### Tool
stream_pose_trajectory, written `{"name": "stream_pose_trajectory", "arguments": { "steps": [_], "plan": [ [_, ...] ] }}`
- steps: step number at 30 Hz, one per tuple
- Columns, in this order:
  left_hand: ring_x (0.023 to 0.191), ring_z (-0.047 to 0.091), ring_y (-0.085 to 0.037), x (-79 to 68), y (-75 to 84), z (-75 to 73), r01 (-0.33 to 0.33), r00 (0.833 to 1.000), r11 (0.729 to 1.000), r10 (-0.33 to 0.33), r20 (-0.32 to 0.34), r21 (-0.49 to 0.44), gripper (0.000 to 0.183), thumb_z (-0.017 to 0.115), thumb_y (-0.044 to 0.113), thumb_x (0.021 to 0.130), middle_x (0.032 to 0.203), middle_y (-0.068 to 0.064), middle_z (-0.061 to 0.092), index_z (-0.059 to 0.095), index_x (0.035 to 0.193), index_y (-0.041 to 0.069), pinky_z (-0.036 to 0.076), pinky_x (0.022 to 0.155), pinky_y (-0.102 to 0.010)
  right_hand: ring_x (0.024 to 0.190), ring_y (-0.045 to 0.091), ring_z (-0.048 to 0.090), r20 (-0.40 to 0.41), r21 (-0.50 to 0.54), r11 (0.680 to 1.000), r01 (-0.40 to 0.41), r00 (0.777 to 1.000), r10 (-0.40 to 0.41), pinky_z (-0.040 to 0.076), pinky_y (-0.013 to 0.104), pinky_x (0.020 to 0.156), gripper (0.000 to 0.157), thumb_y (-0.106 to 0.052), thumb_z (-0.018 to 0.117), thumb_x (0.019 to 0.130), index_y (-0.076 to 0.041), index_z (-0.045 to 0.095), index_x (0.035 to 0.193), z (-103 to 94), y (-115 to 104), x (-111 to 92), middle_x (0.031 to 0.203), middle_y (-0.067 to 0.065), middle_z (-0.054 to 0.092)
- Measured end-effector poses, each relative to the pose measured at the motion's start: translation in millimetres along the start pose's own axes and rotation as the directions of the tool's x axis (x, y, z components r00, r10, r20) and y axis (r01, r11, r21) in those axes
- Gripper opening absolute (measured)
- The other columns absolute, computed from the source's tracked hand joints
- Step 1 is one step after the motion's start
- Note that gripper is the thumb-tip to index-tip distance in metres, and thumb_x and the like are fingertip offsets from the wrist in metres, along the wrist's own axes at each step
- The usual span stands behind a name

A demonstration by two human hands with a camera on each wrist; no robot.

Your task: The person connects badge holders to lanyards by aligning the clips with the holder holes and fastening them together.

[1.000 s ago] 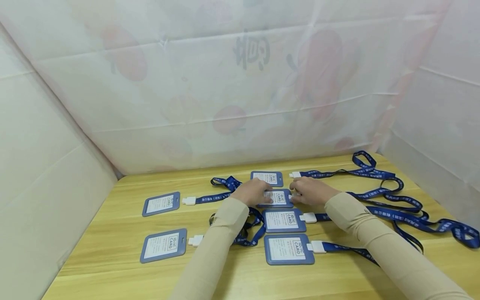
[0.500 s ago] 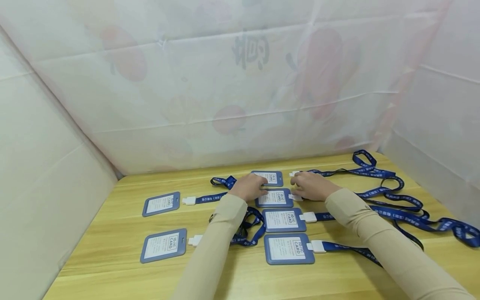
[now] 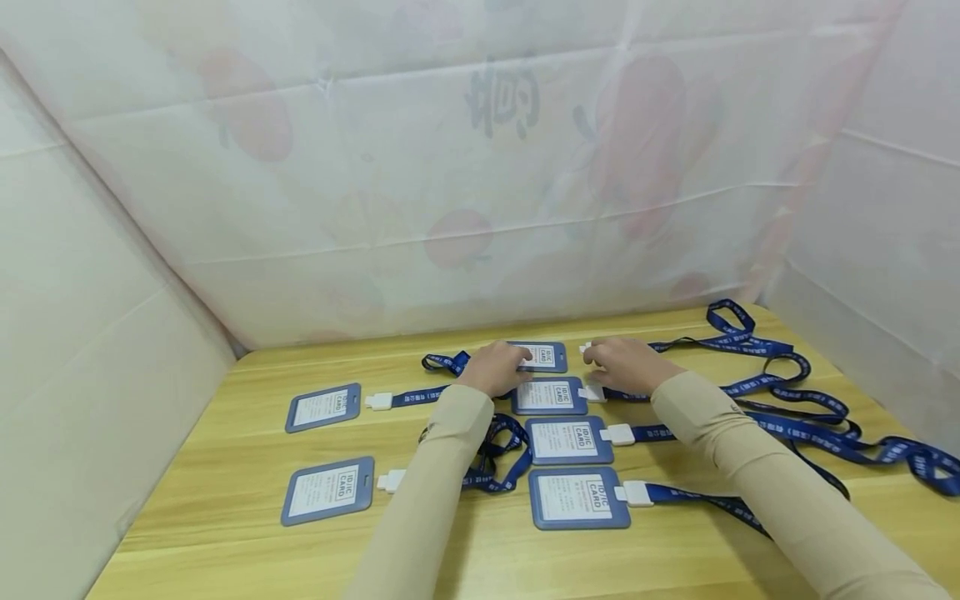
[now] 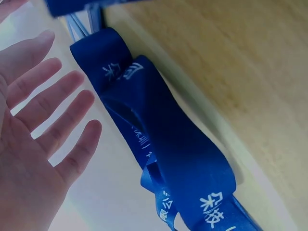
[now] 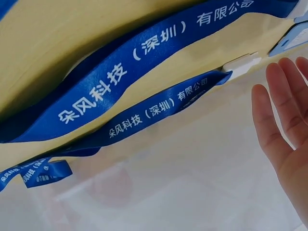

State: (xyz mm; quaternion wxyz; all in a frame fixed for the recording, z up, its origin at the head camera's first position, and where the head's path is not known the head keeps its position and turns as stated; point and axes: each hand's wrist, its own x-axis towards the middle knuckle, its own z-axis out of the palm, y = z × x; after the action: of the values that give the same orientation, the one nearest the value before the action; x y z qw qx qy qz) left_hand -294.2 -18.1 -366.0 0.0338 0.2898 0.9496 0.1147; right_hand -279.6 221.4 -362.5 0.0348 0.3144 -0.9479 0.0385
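Note:
In the head view my left hand (image 3: 491, 368) is over the left part of the farthest blue ID card holder (image 3: 547, 357), fingers loosely extended; contact cannot be told. The left wrist view shows its fingers spread beside a blue lanyard (image 4: 178, 130). My right hand (image 3: 628, 365) hovers at the white clip (image 3: 587, 347) of the far lanyard, which lies apart from that holder; its fingers look relaxed in the right wrist view. Just nearer, a second card holder (image 3: 551, 396) has a white clip (image 3: 595, 393) at its slot, with a lanyard running right.
Two nearer card holders (image 3: 570, 440) have clips at their slots. At left, two more holders (image 3: 322, 407) lie apart from their white clips (image 3: 378, 402). Lanyard loops (image 3: 795, 392) spread across the table's right side. Pale cloth walls (image 3: 450, 183) enclose the wooden table (image 3: 225, 500).
Both hands have left the second card holder and its clip and shifted slightly away from me, to the farthest holder and its clip. The second holder and its clip stay together.

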Motion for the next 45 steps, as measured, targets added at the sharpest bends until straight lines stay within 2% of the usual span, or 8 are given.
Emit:
{"name": "stream_pose_trajectory", "arguments": {
  "steps": [5, 12, 16, 19, 28, 33, 39, 45],
  "plan": [
    [0.108, 0.067, -0.022, 2.5, -3.1, 2.4, 0.035, 0.999, 0.999, -0.035, -0.003, -0.004, 0.036, 0.070, 0.024, 0.099, 0.128, -0.006, 0.069, 0.068, 0.132, 0.011, 0.055, 0.091, -0.036, 0.081, 0.026, 0.067, -0.014, -0.007, 1.000, 0.027, 1.000, -0.027, 0.058, 0.041, 0.072, 0.015, -0.007, 0.077, 0.088, 0.001, 0.074, 0.100, -0.1, 2, 0, 0.099, 0.016, 0.069],
    [0.113, 0.066, -0.024, 6.3, -9.3, 5.3, 0.043, 0.998, 0.999, -0.043, -0.042, 0.000, 0.039, 0.072, 0.023, 0.097, 0.129, -0.006, 0.068, 0.067, 0.133, 0.010, 0.054, 0.095, -0.037, 0.083, 0.026, 0.068, 0.000, -0.006, 1.000, 0.014, 1.000, -0.015, 0.058, 0.041, 0.074, 0.015, -0.006, 0.077, 0.088, 0.001, 0.074, 0.101, -0.5, 0, 0, 0.100, 0.015, 0.070],
    [0.110, 0.068, -0.024, 7.6, -12.5, 4.4, 0.023, 0.998, 1.000, -0.024, -0.052, -0.020, 0.038, 0.071, 0.020, 0.097, 0.128, -0.007, 0.069, 0.067, 0.133, 0.008, 0.054, 0.094, -0.037, 0.086, 0.028, 0.069, -0.006, -0.009, 1.000, 0.009, 1.000, -0.009, 0.059, 0.041, 0.075, 0.016, -0.005, 0.077, 0.088, 0.001, 0.074, 0.102, -0.7, 0, 1, 0.102, 0.016, 0.070],
    [0.106, 0.069, -0.023, 8.4, -14.4, 4.2, 0.015, 0.999, 0.999, -0.017, -0.044, -0.033, 0.038, 0.070, 0.019, 0.098, 0.127, -0.008, 0.069, 0.066, 0.134, 0.007, 0.055, 0.092, -0.037, 0.087, 0.029, 0.069, -0.010, -0.015, 1.000, 0.005, 1.000, -0.005, 0.059, 0.041, 0.076, 0.016, -0.004, 0.077, 0.087, 0.001, 0.074, 0.102, -0.1, -1, 3, 0.103, 0.016, 0.071],
    [0.106, 0.069, -0.024, 10.7, -15.6, 7.0, 0.047, 0.999, 0.998, -0.048, -0.019, -0.046, 0.038, 0.069, 0.020, 0.099, 0.127, -0.009, 0.069, 0.065, 0.135, 0.008, 0.055, 0.093, -0.038, 0.078, 0.025, 0.067, 0.004, -0.085, 0.996, 0.008, 1.000, -0.008, 0.058, 0.037, 0.068, 0.015, -0.005, 0.078, 0.087, 0.002, 0.074, 0.100, 6.2, -2, 8, 0.094, 0.014, 0.069],
    [0.107, 0.068, -0.025, 11.3, -20.9, 6.3, 0.040, 0.999, 0.999, -0.041, -0.019, -0.022, 0.040, 0.069, 0.021, 0.099, 0.128, -0.009, 0.068, 0.064, 0.137, 0.008, 0.055, 0.092, -0.038, 0.079, 0.028, 0.068, -0.048, -0.096, 0.995, 0.009, 0.999, -0.013, 0.059, 0.041, 0.069, 0.015, -0.003, 0.075, 0.087, 0.002, 0.074, 0.100, 12.7, 7, 10, 0.097, 0.017, 0.070],
    [0.120, 0.061, -0.028, 10.2, -26.3, 3.5, 0.020, 0.999, 0.999, -0.019, -0.030, 0.046, 0.040, 0.069, 0.020, 0.099, 0.134, -0.009, 0.064, 0.064, 0.136, 0.007, 0.049, 0.102, -0.039, 0.075, 0.030, 0.067, -0.128, -0.086, 0.996, 0.018, 0.991, -0.029, 0.058, 0.042, 0.065, 0.014, -0.001, 0.074, 0.085, 0.002, 0.074, 0.098, 14.6, 14, 11, 0.092, 0.015, 0.070],
    [0.122, 0.060, -0.028, 14.6, -21.7, 5.9, -0.004, 0.999, 0.998, 0.006, -0.035, 0.063, 0.039, 0.068, 0.022, 0.100, 0.133, -0.008, 0.065, 0.064, 0.135, 0.007, 0.048, 0.104, -0.039, 0.066, 0.022, 0.060, -0.125, -0.137, 0.990, -0.029, 0.992, 0.011, 0.055, 0.038, 0.059, 0.010, -0.001, 0.075, 0.085, 0.001, 0.073, 0.095, 15.6, 22, 12, 0.082, 0.009, 0.062]
  ]
}}
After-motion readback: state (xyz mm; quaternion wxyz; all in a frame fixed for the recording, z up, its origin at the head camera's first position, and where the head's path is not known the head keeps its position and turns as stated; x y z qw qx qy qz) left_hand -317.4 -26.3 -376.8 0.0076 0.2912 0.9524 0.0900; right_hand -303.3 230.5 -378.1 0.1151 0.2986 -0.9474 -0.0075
